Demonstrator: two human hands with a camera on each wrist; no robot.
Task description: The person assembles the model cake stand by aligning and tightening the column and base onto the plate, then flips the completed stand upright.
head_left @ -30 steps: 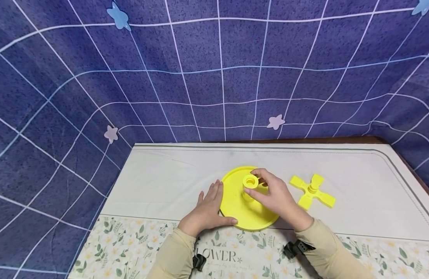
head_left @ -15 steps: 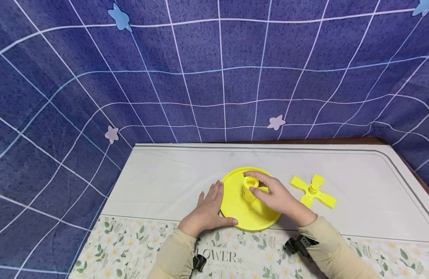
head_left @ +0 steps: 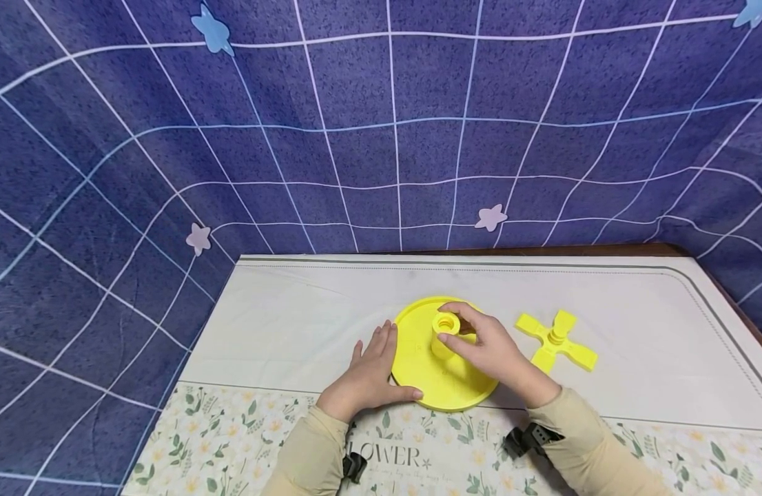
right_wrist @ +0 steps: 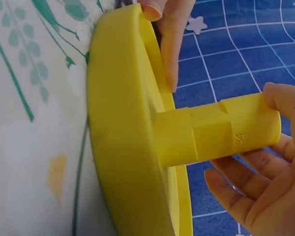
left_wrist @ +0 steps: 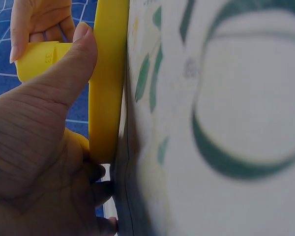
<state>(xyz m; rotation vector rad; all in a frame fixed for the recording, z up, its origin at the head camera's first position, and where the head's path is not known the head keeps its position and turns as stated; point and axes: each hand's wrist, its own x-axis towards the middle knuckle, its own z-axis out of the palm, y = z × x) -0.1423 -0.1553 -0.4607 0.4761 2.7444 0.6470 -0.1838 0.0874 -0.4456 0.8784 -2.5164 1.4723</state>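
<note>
A round yellow tray-like base (head_left: 412, 372) with a raised rim lies on the table. From its middle rises an upright yellow tube (head_left: 441, 344), hollow at the top. My right hand (head_left: 489, 348) holds the tube's upper part between thumb and fingers; the right wrist view shows moulded digits on the tube (right_wrist: 216, 128). My left hand (head_left: 371, 375) rests against the left side of the base, fingers straight, with the thumb on the front rim. In the left wrist view this thumb (left_wrist: 73, 64) lies over the rim; part of the base is hidden behind the hand.
To the right lies a yellow four-armed cross (head_left: 556, 337) with a threaded stub upright at its centre. A white cloth with a floral front band covers the table (head_left: 306, 310). A blue gridded curtain (head_left: 356, 158) hangs behind and at the sides.
My right thumb and fingers have shifted back and forth round the tube's top. My left hand, the base and the cross have stayed in place.
</note>
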